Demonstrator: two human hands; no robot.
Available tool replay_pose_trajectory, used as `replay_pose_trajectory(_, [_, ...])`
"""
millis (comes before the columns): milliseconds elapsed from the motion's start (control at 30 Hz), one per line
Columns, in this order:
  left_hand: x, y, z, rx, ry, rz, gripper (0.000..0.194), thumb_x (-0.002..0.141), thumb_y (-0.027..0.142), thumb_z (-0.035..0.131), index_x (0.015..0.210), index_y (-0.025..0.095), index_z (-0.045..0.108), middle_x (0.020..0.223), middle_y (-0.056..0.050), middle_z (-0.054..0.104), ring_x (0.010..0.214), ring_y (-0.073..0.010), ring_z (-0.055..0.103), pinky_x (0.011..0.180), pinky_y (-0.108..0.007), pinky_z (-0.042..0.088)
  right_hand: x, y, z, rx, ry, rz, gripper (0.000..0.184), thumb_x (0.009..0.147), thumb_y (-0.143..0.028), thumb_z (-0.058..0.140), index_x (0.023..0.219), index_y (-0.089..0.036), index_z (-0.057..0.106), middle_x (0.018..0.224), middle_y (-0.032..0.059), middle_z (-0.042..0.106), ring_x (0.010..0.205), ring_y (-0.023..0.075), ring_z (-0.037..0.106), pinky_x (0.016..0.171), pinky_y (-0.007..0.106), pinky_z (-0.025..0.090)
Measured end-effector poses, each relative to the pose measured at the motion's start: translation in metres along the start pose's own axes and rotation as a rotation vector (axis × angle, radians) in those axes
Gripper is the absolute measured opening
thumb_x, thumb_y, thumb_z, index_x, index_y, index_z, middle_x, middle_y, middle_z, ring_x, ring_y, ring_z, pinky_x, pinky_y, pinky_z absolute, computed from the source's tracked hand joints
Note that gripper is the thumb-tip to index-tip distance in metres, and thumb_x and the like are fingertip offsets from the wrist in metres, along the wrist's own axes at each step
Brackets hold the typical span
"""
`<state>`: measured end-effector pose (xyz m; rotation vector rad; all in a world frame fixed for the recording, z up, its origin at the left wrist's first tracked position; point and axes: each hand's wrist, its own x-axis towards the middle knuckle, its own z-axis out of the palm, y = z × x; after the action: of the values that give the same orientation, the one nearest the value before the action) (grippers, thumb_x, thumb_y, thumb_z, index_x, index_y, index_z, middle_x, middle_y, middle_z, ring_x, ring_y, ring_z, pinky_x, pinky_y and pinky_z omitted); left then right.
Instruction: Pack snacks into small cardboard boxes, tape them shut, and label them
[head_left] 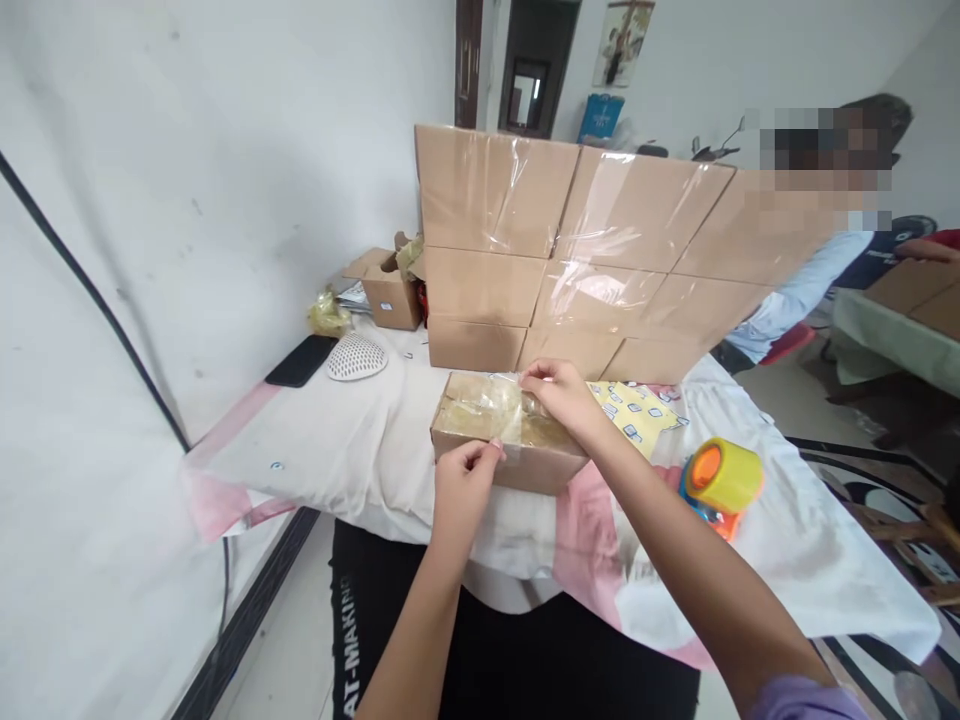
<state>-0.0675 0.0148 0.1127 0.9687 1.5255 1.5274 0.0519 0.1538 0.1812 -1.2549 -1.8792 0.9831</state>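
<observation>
Cardboard box point(544, 468) lies near the front edge of the cloth-covered table point(360, 430), just in front of a stack of larger cartons. Its top is shut, and clear tape point(508, 405) crosses the lid from back to front and folds down over the near side; what is inside cannot be seen.

The right hand point(559, 390) reaches over the top and pinches the tape between thumb and fingertips near the back edge. The left hand point(466, 480) is at the near top edge, thumb and forefinger brought together beside the tape's front end; whether it grips the strip or presses it down, I cannot tell.

Behind, the carton stack point(480, 290) shows 9 faces, 3 rows by 3 columns, with glossy clear plastic over them; their contents are hidden. To the left of the stack, an open carton point(396, 305) has its flaps raised and a dark interior too deep to read; crumpled yellowish material point(410, 257) shows by its rim. Beside it sits a yellow plastic bag point(328, 315), its contents unclear. Nearer, a white perforated piece point(358, 358) lies next to a black flat object point(301, 362).

On the right, a yellow tape roll point(726, 476) sits on a blue-and-orange holder, near a yellow patterned cloth point(637, 412). Beyond the stack, another person's sleeve point(776, 290) shows, and brown cartons point(904, 290) stand on a further table.
</observation>
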Motion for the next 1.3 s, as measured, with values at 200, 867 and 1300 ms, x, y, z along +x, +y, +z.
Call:
replay_pose_trajectory(200, [0.004, -0.006, 0.006, -0.055, 0.032, 0.017, 0.037, 0.084, 0.045, 0.064, 0.061, 0.017, 0.067, 0.059, 0.001, 0.056, 0.067, -0.0153, 0.050, 0.066, -0.027, 0.037, 0.005, 0.011, 0.006, 0.015, 0.041, 0.007, 0.016, 0.070, -0.033, 0.061, 0.071, -0.018, 0.067, 0.067, 0.0009, 0.063, 0.066, 0.0166, 0.055, 0.064, 0.029, 0.041])
replay_pose_trajectory(867, [0.000, -0.014, 0.016, -0.092, 0.114, 0.015, 0.031, 0.081, 0.044, 0.066, 0.069, 0.016, 0.074, 0.075, -0.004, 0.073, 0.083, -0.0214, 0.062, 0.081, -0.030, 0.044, -0.004, 0.017, 0.018, -0.304, 0.139, -0.137, 0.009, 0.079, -0.013, 0.054, 0.077, -0.019, 0.060, 0.087, 0.0043, 0.065, 0.084, 0.0183, 0.058, 0.076, 0.028, 0.041])
replay_pose_trajectory(1300, [-0.008, -0.013, 0.016, -0.107, 0.116, 0.025, 0.034, 0.082, 0.047, 0.067, 0.074, 0.015, 0.077, 0.075, -0.005, 0.074, 0.086, -0.0224, 0.064, 0.082, -0.030, 0.045, -0.010, 0.011, 0.014, -0.464, 0.117, -0.107, 0.022, 0.096, -0.039, 0.053, 0.099, -0.023, 0.068, 0.101, 0.0067, 0.075, 0.093, 0.0234, 0.067, 0.074, 0.030, 0.041])
